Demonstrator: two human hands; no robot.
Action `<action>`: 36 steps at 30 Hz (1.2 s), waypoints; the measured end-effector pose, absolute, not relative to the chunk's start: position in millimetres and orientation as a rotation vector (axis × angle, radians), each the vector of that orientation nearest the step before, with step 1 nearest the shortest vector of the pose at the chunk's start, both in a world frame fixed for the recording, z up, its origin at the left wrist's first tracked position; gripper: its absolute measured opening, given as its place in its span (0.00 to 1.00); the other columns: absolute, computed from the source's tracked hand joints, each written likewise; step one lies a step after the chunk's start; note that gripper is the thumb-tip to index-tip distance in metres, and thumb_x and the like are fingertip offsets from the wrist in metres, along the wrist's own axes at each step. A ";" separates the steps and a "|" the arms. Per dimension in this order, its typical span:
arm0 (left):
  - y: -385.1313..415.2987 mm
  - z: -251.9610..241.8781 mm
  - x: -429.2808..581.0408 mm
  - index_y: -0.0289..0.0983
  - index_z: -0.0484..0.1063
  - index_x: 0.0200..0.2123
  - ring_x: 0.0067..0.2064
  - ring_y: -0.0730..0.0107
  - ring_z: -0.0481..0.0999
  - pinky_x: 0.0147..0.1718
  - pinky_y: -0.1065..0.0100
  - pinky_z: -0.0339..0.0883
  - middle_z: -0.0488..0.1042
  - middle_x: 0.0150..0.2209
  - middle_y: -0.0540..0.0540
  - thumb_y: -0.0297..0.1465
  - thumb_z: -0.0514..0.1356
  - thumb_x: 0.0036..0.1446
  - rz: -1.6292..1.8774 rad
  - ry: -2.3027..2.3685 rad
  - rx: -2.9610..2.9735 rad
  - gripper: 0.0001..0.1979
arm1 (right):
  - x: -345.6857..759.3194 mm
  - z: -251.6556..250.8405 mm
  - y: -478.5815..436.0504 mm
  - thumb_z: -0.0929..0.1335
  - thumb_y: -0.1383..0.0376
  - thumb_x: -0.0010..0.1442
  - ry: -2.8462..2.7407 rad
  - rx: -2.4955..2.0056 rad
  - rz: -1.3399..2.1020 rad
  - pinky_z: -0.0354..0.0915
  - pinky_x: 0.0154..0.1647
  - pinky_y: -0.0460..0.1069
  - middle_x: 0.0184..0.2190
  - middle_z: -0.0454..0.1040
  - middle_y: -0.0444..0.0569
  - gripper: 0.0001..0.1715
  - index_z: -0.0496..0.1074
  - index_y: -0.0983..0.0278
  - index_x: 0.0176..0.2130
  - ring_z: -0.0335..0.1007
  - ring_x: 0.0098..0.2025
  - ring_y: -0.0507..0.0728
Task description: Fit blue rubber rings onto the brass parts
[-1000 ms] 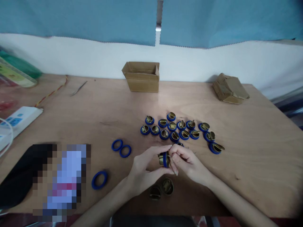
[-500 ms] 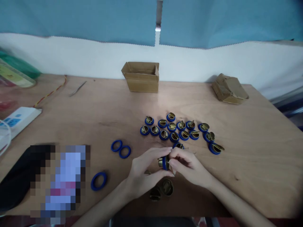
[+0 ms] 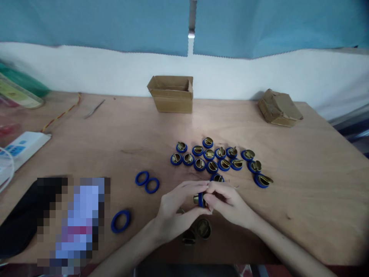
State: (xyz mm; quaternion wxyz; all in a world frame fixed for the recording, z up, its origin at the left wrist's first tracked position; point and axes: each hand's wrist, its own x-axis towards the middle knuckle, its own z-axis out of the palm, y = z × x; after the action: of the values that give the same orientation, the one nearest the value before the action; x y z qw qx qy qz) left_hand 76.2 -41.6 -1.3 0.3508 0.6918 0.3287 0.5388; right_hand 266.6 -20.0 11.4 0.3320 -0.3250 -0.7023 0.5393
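Between my two hands is a round brass piece with a blue ring point(image 3: 201, 199) around it, held on edge above the table. My left hand point(image 3: 175, 209) grips it from the left, thumb below and fingers above. From the right, my right hand point(image 3: 227, 202) pinches its other face, fingertips meeting those of the left. Beneath my hands lie brass pieces without rings point(image 3: 204, 229), partly in shadow. Just beyond sits a group of brass pieces fitted with blue rings point(image 3: 212, 166). Loose blue rings point(image 3: 152, 185) lie to the left, and another blue ring point(image 3: 120, 221) is nearer me.
An open cardboard box point(image 3: 174, 100) stands at the back middle, and a crumpled cardboard box point(image 3: 279, 107) at the back right. On the left are a white power strip point(image 3: 27, 148), a thin metal tool point(image 3: 95, 109), a black item point(image 3: 25, 219) and a blurred-out patch.
The ringed brass piece has turned slightly between my hands, showing less of its right face. My fingers have shifted only a little; the other pieces and loose rings lie as before.
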 end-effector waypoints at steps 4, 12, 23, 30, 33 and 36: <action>-44.1 1.7 75.9 0.41 0.75 0.54 0.47 0.66 0.84 0.51 0.72 0.74 0.84 0.47 0.46 0.21 0.72 0.50 1.260 0.989 1.701 0.28 | 263.9 13.4 -23.3 0.62 0.53 0.73 -1.702 -0.969 1.520 0.57 0.24 0.44 0.19 0.66 0.39 0.21 0.64 0.61 0.30 0.60 0.21 0.49; -44.6 4.8 78.1 0.38 0.75 0.48 0.37 0.65 0.82 0.34 0.71 0.73 0.82 0.33 0.47 0.31 0.58 0.64 0.996 1.112 1.509 0.12 | 256.6 6.5 -34.2 0.63 0.48 0.71 -1.398 -1.135 1.713 0.50 0.14 0.40 0.12 0.64 0.35 0.24 0.63 0.61 0.31 0.54 0.11 0.45; -37.6 3.8 79.4 0.36 0.76 0.47 0.41 0.64 0.78 0.38 0.68 0.72 0.81 0.40 0.42 0.42 0.56 0.68 0.980 1.005 1.288 0.17 | 246.4 5.3 -38.0 0.68 0.44 0.64 -1.119 -1.131 1.802 0.64 0.15 0.40 0.14 0.74 0.40 0.26 0.63 0.62 0.31 0.70 0.13 0.49; -38.3 3.2 79.6 0.36 0.77 0.47 0.44 0.63 0.80 0.42 0.66 0.73 0.82 0.43 0.41 0.40 0.57 0.67 0.982 1.021 1.261 0.15 | 243.0 2.7 -43.0 0.68 0.45 0.65 -1.131 -1.159 1.679 0.67 0.15 0.40 0.14 0.74 0.40 0.25 0.64 0.62 0.30 0.71 0.13 0.50; -38.4 3.4 80.5 0.36 0.76 0.47 0.44 0.63 0.80 0.42 0.66 0.73 0.82 0.44 0.41 0.40 0.57 0.67 0.973 1.039 1.253 0.15 | 243.0 1.7 -43.4 0.67 0.46 0.66 -1.164 -1.169 1.635 0.68 0.15 0.41 0.14 0.74 0.40 0.24 0.64 0.62 0.30 0.72 0.13 0.50; -38.3 3.1 81.5 0.36 0.76 0.47 0.44 0.63 0.80 0.42 0.66 0.73 0.82 0.43 0.42 0.39 0.57 0.67 0.968 1.058 1.242 0.15 | 243.6 0.9 -43.8 0.66 0.46 0.67 -1.198 -1.172 1.608 0.68 0.16 0.41 0.14 0.74 0.41 0.24 0.64 0.61 0.31 0.72 0.13 0.50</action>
State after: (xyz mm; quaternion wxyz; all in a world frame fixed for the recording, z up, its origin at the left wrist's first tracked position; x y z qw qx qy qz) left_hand 81.5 -38.3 3.1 0.5830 0.5320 0.4532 0.4145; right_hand 243.6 -43.8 0.9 0.3983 -0.4628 -0.4730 0.6352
